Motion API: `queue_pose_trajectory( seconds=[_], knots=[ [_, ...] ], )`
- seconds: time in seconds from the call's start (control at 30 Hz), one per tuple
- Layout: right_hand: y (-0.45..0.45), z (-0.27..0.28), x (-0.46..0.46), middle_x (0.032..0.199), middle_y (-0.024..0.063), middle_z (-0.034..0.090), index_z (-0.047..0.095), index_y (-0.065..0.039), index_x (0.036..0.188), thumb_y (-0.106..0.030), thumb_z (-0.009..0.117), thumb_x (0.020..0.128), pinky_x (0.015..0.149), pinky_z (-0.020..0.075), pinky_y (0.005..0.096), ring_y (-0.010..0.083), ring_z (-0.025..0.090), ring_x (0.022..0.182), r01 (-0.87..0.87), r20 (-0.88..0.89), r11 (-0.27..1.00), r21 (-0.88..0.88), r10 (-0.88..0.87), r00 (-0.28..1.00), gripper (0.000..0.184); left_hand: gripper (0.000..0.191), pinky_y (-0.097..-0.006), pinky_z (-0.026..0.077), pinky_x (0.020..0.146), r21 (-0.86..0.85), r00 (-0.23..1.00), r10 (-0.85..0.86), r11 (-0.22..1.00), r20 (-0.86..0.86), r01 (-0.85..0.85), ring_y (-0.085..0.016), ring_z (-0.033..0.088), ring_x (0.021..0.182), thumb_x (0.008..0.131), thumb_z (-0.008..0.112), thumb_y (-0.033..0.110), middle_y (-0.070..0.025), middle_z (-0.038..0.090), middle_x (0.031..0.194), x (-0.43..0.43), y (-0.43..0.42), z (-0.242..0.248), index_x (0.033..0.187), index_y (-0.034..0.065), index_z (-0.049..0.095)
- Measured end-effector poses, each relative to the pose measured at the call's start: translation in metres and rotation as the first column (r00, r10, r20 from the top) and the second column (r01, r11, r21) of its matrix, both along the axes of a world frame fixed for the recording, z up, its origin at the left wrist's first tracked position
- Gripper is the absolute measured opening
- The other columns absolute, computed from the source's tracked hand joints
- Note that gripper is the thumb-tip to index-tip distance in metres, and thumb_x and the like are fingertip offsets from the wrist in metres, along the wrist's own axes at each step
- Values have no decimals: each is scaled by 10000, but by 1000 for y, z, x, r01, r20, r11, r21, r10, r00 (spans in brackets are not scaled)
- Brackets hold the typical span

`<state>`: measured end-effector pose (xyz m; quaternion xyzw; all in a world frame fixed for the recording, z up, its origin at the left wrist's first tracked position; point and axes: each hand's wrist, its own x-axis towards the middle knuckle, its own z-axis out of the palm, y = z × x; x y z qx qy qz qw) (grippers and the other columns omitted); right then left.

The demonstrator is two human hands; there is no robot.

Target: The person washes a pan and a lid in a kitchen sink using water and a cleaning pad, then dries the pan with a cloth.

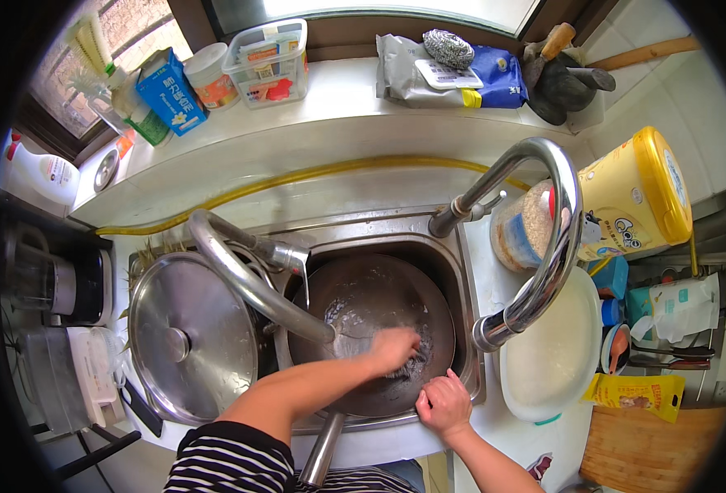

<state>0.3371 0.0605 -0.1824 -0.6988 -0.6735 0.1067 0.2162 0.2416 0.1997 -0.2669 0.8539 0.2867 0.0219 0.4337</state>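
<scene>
A dark metal wok (369, 277) sits in the stainless steel sink (461, 271), its metal handle (325, 450) jutting over the front edge towards me. My left hand (395, 350) is inside the wok, blurred, with its fingers curled down near the wet bottom; whatever lies under the fingers is hidden. At the wok's front right rim, my right hand (445, 400) grips the edge with bent fingers. The curved spout of a faucet (246, 277) ends over the wok just left of my left hand, and water appears to run from it.
A large steel lid (193, 333) lies left of the sink. Another tall chrome faucet (560, 203) arches at the right, above a whitish oval basin (551, 351). A yellow tin (622, 197) and a wooden cutting board (646, 450) are farther right. Wipes packs (400, 80) lie on the windowsill.
</scene>
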Motion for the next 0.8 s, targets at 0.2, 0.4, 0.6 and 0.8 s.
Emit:
queue_pose_trajectory(
  seconds=[0.2, 0.4, 0.6, 0.8],
  knots=[
    [6, 2, -5, 632, 63, 537, 526, -78, 600, -112, 564, 618, 822, 435, 395, 214, 558, 687, -18, -35, 1000, 11, 19, 999, 54, 115, -397, 449, 678, 241, 916, 400, 892, -25, -383, -282, 567, 788, 689, 602, 155, -97, 574, 789, 16, 46, -20, 795, 115, 620],
    [5, 2, -5, 640, 63, 546, 530, -75, 602, -103, 566, 618, 822, 435, 397, 210, 566, 699, 3, -24, 1000, 17, -2, 1000, 48, 94, -386, 450, 670, 27, 965, 260, 965, 37, -261, -276, 571, 771, 700, 607, 160, -85, 580, 795, 1, -27, 9, 770, 100, 630],
    [3, 1, -3, 681, 69, 551, 530, -70, 637, -105, 569, 619, 817, 441, 400, 218, 564, 696, -7, -36, 1000, 7, 7, 999, 55, 95, -376, 464, 648, -144, 976, -217, 966, -6, 214, -280, 586, 781, 715, 598, 184, -100, 608, 795, -49, -28, 33, 751, 103, 633],
    [2, 6, -6, 745, 85, 525, 504, -83, 693, -115, 574, 618, 814, 438, 398, 249, 544, 695, 43, -74, 999, 16, -42, 996, 108, 149, -466, 439, 621, -190, 930, 368, 912, -21, -365, -376, 565, 725, 733, 539, 222, -162, 604, 793, 31, -1, 18, 766, 99, 617]
  ],
)
